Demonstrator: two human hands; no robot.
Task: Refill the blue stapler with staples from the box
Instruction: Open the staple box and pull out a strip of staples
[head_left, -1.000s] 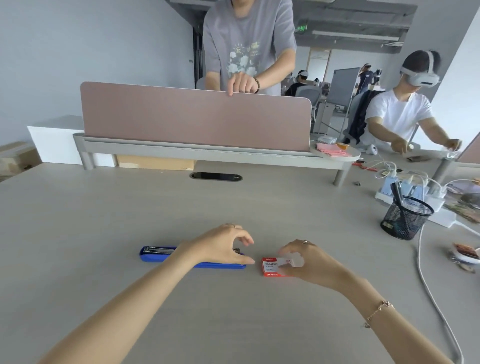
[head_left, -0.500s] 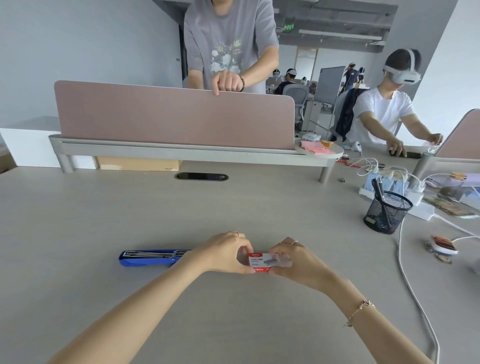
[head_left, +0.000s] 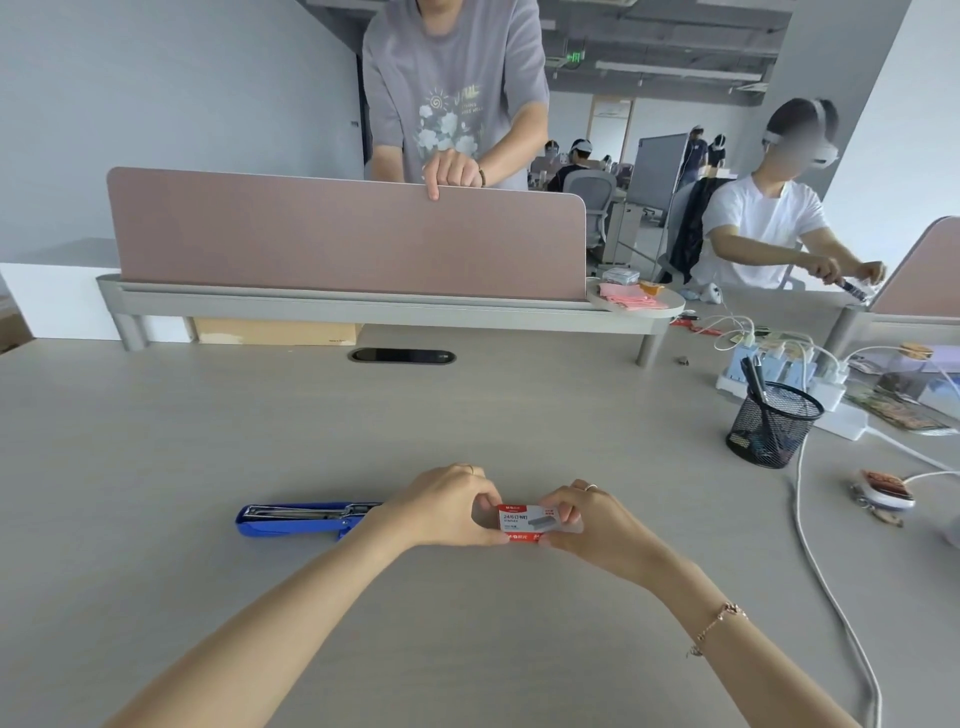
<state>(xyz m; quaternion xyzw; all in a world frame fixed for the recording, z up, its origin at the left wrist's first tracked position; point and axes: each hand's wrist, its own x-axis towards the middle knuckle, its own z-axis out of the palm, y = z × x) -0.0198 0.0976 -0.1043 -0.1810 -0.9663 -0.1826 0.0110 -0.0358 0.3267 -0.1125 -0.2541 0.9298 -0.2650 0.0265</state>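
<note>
A small red and white staple box (head_left: 524, 523) is held between both hands just above the desk. My left hand (head_left: 447, 506) pinches its left end and my right hand (head_left: 587, 519) grips its right end. The blue stapler (head_left: 291, 519) lies open on the desk to the left of my left hand, its metal staple channel facing up; its right end is hidden behind my left wrist.
A black mesh pen holder (head_left: 771, 426) stands at the right, with a power strip (head_left: 795, 379) and white cables behind it. A pink desk divider (head_left: 343, 234) runs along the far edge, where a person stands. Another person sits at the right.
My left hand left the stapler and moved right onto the staple box. The box was lifted off the desk and is now held by both hands.
</note>
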